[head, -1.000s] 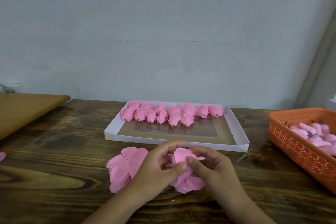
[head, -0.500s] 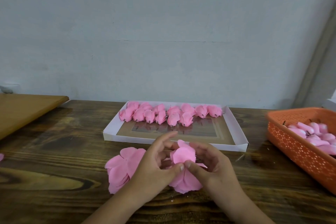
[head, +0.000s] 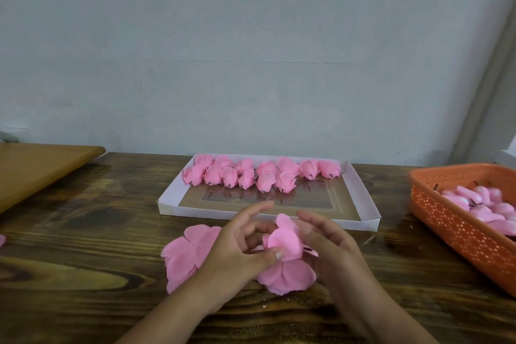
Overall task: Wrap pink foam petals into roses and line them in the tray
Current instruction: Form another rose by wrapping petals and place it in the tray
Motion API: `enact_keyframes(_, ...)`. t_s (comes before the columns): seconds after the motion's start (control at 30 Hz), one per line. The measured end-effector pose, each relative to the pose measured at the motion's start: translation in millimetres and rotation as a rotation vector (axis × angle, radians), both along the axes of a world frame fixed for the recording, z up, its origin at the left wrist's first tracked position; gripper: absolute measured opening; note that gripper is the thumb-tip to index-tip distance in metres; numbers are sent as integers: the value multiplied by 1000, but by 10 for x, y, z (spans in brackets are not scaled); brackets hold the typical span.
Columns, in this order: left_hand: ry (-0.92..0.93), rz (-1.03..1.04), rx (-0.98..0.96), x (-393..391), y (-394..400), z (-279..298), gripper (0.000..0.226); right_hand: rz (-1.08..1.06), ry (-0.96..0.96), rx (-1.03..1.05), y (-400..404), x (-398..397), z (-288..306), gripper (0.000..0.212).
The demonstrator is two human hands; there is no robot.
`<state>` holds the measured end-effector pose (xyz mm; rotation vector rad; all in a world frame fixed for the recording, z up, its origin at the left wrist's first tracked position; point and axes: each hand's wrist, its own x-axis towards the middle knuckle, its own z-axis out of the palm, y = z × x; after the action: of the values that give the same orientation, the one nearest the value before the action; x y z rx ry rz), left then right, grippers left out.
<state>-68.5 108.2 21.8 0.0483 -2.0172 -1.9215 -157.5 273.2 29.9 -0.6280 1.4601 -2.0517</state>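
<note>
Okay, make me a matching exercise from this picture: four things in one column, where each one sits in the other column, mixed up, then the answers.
Things:
1. finished roses
2. loose petal stack
3. orange basket
4. half-wrapped rose

Places:
A. right edge of the table
B. between the left hand and right hand
C. along the far side of the white tray
D. flat on the table, just left of the left hand

Pairs: 1-C, 2-D, 3-A, 4-B

A dull grey-blue wall (head: 251, 50) stood behind the dark wooden table (head: 83, 274); a lighter wooden board (head: 33, 167) overlapped its far left corner.
</note>
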Motion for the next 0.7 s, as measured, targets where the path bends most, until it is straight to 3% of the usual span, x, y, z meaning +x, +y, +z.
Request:
enact_keyframes(0.13,-19,-43,24,22,-4,12,68,46,-123,-22,36,-50,53,53)
enact_keyframes(0.37,-56,-98,107,26,-16,28,73,215,-272,-153,102,-107,54,44)
enact_keyframes(0.5,-65,-102,175,28,-29,35,71,193,-354,-248,125,-136,45,70)
enact_keyframes(0.63,-86,-114,156,22,0,25,79,159,-249,-140,82,-79,43,38)
enact_keyframes(0.7,-90,-111,104,27,16,16,81,103,-200,-77,52,-38,26,33)
